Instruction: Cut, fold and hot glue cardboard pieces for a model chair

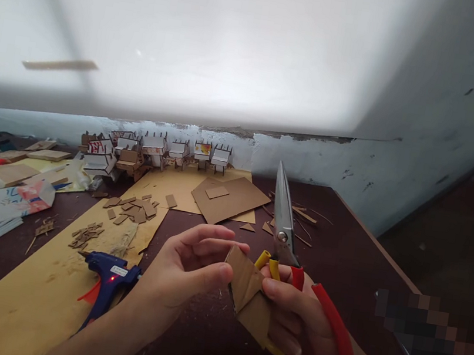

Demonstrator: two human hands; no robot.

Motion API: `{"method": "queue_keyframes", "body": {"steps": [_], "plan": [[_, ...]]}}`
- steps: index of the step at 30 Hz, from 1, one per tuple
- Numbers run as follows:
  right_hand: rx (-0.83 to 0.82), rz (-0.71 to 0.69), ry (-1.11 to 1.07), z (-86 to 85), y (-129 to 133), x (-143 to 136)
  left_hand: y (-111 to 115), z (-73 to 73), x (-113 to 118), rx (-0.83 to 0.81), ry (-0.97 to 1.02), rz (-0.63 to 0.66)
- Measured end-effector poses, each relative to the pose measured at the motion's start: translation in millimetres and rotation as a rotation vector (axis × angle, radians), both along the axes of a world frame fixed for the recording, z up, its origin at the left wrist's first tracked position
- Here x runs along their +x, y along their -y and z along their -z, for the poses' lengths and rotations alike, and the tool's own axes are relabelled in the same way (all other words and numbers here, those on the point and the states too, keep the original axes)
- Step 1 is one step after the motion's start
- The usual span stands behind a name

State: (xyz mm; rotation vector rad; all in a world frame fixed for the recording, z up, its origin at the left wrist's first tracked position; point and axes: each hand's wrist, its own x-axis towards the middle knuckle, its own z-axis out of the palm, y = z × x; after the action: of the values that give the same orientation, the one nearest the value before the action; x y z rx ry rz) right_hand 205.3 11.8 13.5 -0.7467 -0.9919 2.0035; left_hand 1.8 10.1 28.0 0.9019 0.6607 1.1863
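Head view, with clock directions taken from the overlapping cardboard pieces [246,277] held low, right of centre. Out at nine o'clock lies a printed white packet [10,206]. Nearer at nine, a blue glue gun [106,268] rests on a tan sheet [24,288], its red light [112,279] lit; the left forearm [117,323] passes close by its rear, so drawing that arm back carelessly could knock it or, if the nozzle [83,253] is hot, risk a burn. Toward ten are loose cardboard scraps [138,210], and beyond them, between ten and eleven, small cardboard models [155,147]. The left hand [195,260] is half curled, thumb at the pieces' left edge; I cannot tell whether it truly grips. The right hand [306,312] pinches the pieces under its thumb while also carrying red-handled scissors [285,205], blades together and pointing toward twelve. That double load looks the main hazard: loosening it might let the pieces slide out of line, or swing the points toward the left hand.
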Motion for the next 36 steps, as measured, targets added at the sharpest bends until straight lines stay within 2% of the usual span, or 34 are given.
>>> {"method": "queue_keyframes", "body": {"steps": [10,20,32,36], "plan": [[-0.023,-0.052,-0.036,0.2,-0.2,-1.0,-0.1,2.9,2.8,0.031,0.027,-0.04],[-0.009,-0.014,-0.054,-2.0,-0.2,-3.6,3.3,-0.9,6.6,-0.001,0.02,-0.079],[-0.002,-0.016,-0.07,-1.7,0.1,-0.8,1.9,-2.0,3.6,0.011,0.027,0.003],[0.026,-0.006,-0.007,0.3,-2.5,2.3,-3.3,1.8,-0.9,0.045,0.005,0.052]]}}
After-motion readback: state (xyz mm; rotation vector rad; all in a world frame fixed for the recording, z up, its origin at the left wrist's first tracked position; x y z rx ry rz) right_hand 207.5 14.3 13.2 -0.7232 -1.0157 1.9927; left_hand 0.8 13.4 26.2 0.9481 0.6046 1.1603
